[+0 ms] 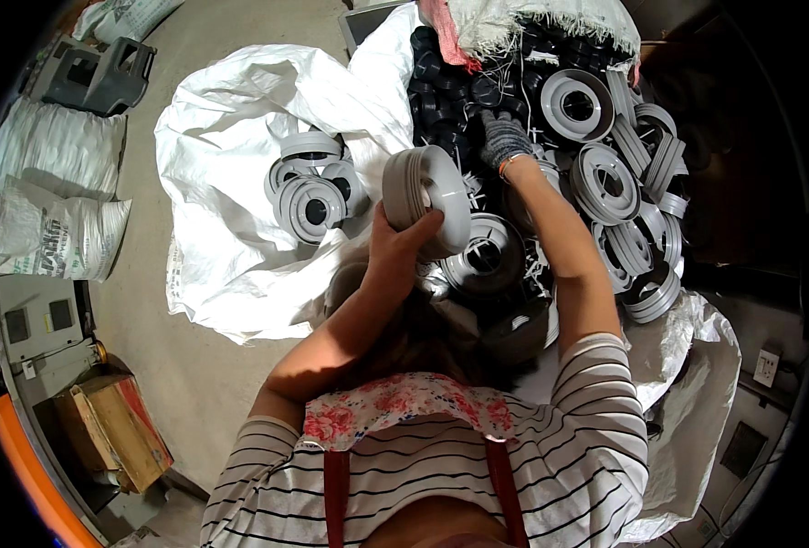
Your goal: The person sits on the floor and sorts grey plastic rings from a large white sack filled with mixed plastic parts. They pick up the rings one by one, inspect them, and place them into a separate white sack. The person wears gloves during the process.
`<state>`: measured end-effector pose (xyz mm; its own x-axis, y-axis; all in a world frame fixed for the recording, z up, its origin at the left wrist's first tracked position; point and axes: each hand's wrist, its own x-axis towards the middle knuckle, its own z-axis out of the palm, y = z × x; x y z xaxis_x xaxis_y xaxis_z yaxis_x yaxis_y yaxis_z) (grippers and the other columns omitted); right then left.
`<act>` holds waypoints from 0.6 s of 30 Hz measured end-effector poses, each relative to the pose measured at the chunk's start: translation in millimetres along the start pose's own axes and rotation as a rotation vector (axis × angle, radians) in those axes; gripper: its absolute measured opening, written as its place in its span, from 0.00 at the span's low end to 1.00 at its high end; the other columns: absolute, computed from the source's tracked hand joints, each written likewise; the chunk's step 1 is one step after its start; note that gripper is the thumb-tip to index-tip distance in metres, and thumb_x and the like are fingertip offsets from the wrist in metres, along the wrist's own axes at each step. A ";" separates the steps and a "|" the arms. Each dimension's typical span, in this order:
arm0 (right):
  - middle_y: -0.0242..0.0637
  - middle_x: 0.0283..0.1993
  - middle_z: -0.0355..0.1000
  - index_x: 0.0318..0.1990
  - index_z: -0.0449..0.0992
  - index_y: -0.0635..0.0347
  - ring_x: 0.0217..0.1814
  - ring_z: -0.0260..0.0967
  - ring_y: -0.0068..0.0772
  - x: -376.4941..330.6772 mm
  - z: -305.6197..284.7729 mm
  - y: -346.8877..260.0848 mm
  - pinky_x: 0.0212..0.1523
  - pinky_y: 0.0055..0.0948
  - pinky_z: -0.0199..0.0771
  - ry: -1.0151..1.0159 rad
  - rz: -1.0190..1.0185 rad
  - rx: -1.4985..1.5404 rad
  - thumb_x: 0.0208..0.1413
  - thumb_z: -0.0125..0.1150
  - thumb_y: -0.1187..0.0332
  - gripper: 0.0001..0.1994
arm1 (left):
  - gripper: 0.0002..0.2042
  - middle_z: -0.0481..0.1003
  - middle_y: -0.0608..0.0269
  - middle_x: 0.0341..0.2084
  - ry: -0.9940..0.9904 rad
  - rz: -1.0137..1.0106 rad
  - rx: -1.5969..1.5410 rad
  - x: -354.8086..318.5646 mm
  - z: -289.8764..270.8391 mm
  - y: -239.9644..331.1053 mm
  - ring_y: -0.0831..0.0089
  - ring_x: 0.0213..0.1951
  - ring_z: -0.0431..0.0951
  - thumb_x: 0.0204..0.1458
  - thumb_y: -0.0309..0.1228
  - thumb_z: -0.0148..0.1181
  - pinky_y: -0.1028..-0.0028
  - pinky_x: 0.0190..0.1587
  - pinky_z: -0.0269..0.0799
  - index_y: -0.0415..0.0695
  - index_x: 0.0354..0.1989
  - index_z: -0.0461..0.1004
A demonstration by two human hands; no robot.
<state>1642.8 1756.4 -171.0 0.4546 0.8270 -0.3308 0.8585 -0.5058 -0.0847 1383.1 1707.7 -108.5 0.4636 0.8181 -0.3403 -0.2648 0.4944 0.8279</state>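
Observation:
My bare left hand is closed around a stack of nested grey plastic rings, tilted on its side, with the thumb inside the opening. My right hand, in a grey knitted glove, reaches to the pile of small black round parts. Its fingers look drawn together at the edge of that pile; whatever is between them is hidden. Close below the left hand's stack lies a darker grey ring. More grey flanged rings are heaped to the right of my right forearm.
A white woven sheet spreads over the floor at left, bearing a small group of grey rings. Filled white sacks and a grey plastic step stool stand far left. A cardboard box sits lower left. A wall socket is at right.

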 end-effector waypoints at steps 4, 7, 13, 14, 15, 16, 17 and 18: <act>0.52 0.55 0.66 0.58 0.64 0.59 0.57 0.64 0.48 -66.8 -32.8 13.3 0.58 0.37 0.64 0.272 -0.348 0.438 0.39 0.69 0.57 0.36 | 0.16 0.75 0.61 0.34 -0.106 -0.067 -0.040 -5.6 15.8 1.6 0.73 0.35 0.76 0.48 0.28 0.61 0.74 0.39 0.73 0.36 0.44 0.70; 0.54 0.52 0.67 0.56 0.65 0.64 0.55 0.64 0.51 -126.3 -55.9 -1.1 0.58 0.38 0.62 0.154 -0.558 0.542 0.37 0.68 0.52 0.38 | 0.12 0.75 0.60 0.35 -0.157 -0.148 -0.098 -13.1 19.4 8.7 0.72 0.37 0.77 0.53 0.27 0.55 0.74 0.39 0.73 0.35 0.44 0.72; 0.56 0.49 0.66 0.55 0.65 0.64 0.53 0.64 0.56 -188.0 -57.2 -1.4 0.55 0.43 0.64 0.218 -0.650 0.374 0.37 0.67 0.55 0.36 | 0.14 0.74 0.59 0.30 -0.337 -0.198 -0.034 -33.2 17.6 9.6 0.70 0.31 0.77 0.48 0.28 0.60 0.72 0.33 0.76 0.34 0.42 0.71; 0.55 0.49 0.66 0.54 0.66 0.64 0.52 0.64 0.55 -194.6 -57.1 0.8 0.54 0.43 0.64 0.250 -0.697 0.339 0.38 0.66 0.57 0.34 | 0.14 0.74 0.59 0.31 -0.364 -0.224 -0.041 -37.4 16.5 11.9 0.70 0.31 0.77 0.48 0.28 0.60 0.72 0.33 0.76 0.33 0.42 0.70; 0.54 0.50 0.65 0.53 0.66 0.64 0.52 0.64 0.54 -201.4 -56.7 3.4 0.54 0.43 0.64 0.279 -0.739 0.301 0.39 0.65 0.59 0.32 | 0.15 0.74 0.58 0.32 -0.390 -0.252 -0.073 -42.7 19.0 15.7 0.69 0.32 0.77 0.48 0.27 0.59 0.71 0.33 0.76 0.33 0.43 0.70; 0.53 0.50 0.65 0.52 0.67 0.63 0.51 0.64 0.53 -207.6 -57.0 5.0 0.53 0.43 0.64 0.298 -0.829 0.159 0.39 0.63 0.60 0.29 | 0.15 0.74 0.58 0.32 -0.445 -0.171 0.020 -45.9 17.2 15.5 0.68 0.33 0.77 0.49 0.26 0.58 0.71 0.34 0.76 0.33 0.44 0.70; 0.53 0.49 0.65 0.51 0.68 0.63 0.50 0.64 0.52 -213.3 -57.6 6.2 0.52 0.43 0.64 0.315 -0.916 0.015 0.40 0.62 0.62 0.27 | 0.15 0.74 0.57 0.33 -0.497 -0.088 0.112 -48.0 13.7 14.3 0.68 0.33 0.77 0.49 0.26 0.58 0.70 0.34 0.77 0.33 0.44 0.69; 0.52 0.49 0.65 0.50 0.69 0.62 0.50 0.65 0.50 -217.9 -57.8 6.7 0.52 0.43 0.64 0.329 -1.005 -0.131 0.41 0.60 0.64 0.25 | 0.15 0.74 0.57 0.33 -0.504 -0.097 0.098 -50.2 12.7 12.8 0.67 0.34 0.78 0.49 0.26 0.58 0.70 0.35 0.77 0.33 0.44 0.69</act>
<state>1563.2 1586.9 -45.2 -0.4515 0.8859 0.1066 0.8854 0.4597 -0.0697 1367.2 1669.2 -75.2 0.8378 0.5152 -0.1807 -0.1311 0.5112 0.8494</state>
